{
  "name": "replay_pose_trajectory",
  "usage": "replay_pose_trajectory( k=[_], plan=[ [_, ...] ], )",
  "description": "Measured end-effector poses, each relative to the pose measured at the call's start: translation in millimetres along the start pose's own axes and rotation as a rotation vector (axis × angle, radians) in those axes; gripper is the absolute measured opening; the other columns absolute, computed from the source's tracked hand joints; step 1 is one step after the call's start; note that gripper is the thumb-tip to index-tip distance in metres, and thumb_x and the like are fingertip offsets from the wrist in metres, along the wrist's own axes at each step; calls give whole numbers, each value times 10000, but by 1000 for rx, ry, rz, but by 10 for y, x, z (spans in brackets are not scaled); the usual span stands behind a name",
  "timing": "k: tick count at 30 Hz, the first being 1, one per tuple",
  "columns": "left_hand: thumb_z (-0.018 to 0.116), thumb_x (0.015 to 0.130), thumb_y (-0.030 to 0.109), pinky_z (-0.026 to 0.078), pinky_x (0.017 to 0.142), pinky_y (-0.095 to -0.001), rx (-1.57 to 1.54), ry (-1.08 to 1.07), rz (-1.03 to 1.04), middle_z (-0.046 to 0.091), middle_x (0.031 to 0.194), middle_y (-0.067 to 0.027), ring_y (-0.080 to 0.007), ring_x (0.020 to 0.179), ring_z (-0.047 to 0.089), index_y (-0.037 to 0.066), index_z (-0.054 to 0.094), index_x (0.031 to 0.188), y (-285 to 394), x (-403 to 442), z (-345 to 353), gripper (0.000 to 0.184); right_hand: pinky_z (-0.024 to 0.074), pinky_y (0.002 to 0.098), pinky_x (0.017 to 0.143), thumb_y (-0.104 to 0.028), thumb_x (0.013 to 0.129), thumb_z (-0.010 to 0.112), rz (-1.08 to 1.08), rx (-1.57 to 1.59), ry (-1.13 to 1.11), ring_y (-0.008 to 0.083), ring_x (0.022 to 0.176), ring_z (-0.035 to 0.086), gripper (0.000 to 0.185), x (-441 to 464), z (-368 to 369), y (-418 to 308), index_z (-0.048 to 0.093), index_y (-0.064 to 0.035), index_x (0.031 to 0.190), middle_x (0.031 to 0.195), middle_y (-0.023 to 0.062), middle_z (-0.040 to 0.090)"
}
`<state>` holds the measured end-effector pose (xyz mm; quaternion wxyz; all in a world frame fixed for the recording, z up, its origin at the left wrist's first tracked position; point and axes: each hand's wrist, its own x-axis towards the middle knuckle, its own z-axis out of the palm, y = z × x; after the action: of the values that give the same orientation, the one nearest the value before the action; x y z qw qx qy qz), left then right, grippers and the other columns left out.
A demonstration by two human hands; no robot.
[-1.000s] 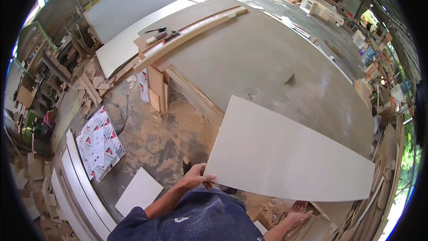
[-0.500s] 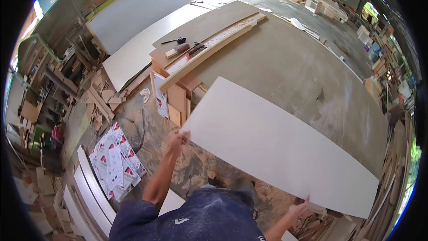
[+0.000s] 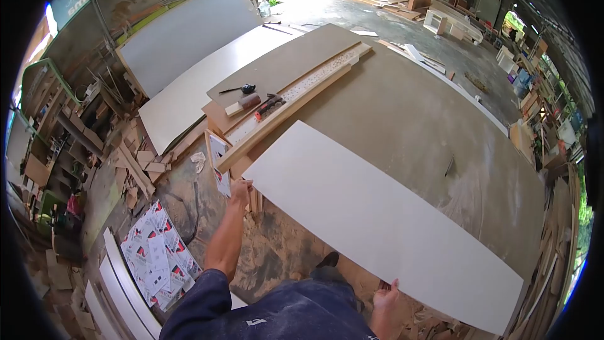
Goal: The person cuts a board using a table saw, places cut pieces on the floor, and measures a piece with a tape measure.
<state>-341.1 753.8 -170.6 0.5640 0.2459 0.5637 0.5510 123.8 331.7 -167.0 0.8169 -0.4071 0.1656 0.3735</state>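
Observation:
A long white panel (image 3: 377, 220) lies over the near side of a large grey-brown table (image 3: 428, 126). Its left corner is gripped by my left hand (image 3: 241, 190), with the fingers closed at the edge. Farther right, my right hand (image 3: 385, 296) holds the panel's near edge, thumb on top and the other fingers largely hidden below. Beyond the panel's left end, a wooden rail (image 3: 296, 104) runs across the table. Beside the rail are a red and black tool (image 3: 270, 108), a brown cylindrical item (image 3: 244, 104) and a small black object with a thin rod (image 3: 247, 89).
Printed sheets (image 3: 157, 258) lie on the dusty floor at left, near long white strips (image 3: 129, 286). Wood offcuts (image 3: 135, 164) are heaped farther back. A large white board (image 3: 189, 38) leans at the back left. Long wood strips (image 3: 557, 239) line the right side.
The white panel has moved left and turned, its left end now close to the rail. Both hands moved left with it. My right hand now grips the near edge.

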Motion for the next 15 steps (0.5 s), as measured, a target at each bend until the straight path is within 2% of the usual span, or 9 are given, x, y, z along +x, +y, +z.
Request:
replay_pose_trajectory(
  k=[3,6,8,9,10,11,12,14,15],
  plan=[
    [691,840,32,462,683,-342,103,-47,-41,586,835,-5,-142,748,544,115,611,855,19,178,142,116,473,391,1097,-196,995,615,51,17,51,267,1200,584,384,107,40,20,537,8,1311,1299,118,600],
    [696,848,61,465,718,-369,244,-110,-87,598,875,-19,-158,791,548,106,612,874,110,327,353,99,517,379,1042,-210,980,636,83,51,7,262,1186,600,358,279,104,87,573,-19,1276,1272,97,621],
    [699,853,79,466,732,-370,338,-116,-117,606,900,-25,-162,816,552,99,614,882,63,424,468,93,500,416,1089,-189,1001,602,106,30,104,280,1228,578,387,336,187,93,506,28,1306,1301,153,594],
    [710,841,67,480,725,-368,387,-67,-94,620,928,-70,-190,821,578,53,623,931,125,407,587,126,500,416,1089,-189,1001,602,103,27,116,280,1228,578,387,341,250,74,506,28,1306,1301,153,594],
    [721,830,55,493,719,-365,437,-18,-70,635,956,-115,-218,826,604,7,632,981,152,437,661,182,515,436,1073,-178,1001,602,116,30,91,288,1222,583,381,336,302,64,501,32,1303,1293,155,596],
    [784,802,128,498,872,-445,624,27,-108,656,1054,-168,-291,1001,624,-24,624,1135,96,609,652,400,531,457,1057,-166,1001,601,129,33,64,297,1216,588,376,317,324,59,495,36,1299,1284,157,598],
    [784,802,128,498,872,-445,626,24,-114,656,1054,-168,-291,1001,624,-24,624,1135,100,539,739,400,531,457,1057,-166,1001,601,126,31,70,297,1216,588,376,322,318,74,495,36,1299,1284,157,598],
    [845,769,240,426,1033,-482,1033,229,127,622,1208,-248,-365,1211,549,4,563,1325,172,312,994,667,560,491,1014,-145,1003,595,97,-74,0,318,1184,607,377,361,347,123,478,39,1311,1264,156,600],
    [845,769,240,426,1033,-482,1034,224,124,622,1208,-248,-365,1211,549,4,563,1325,157,348,1026,667,560,491,1014,-145,1003,595,93,-75,4,318,1184,607,377,349,373,114,478,39,1311,1264,156,600]
  ],
)
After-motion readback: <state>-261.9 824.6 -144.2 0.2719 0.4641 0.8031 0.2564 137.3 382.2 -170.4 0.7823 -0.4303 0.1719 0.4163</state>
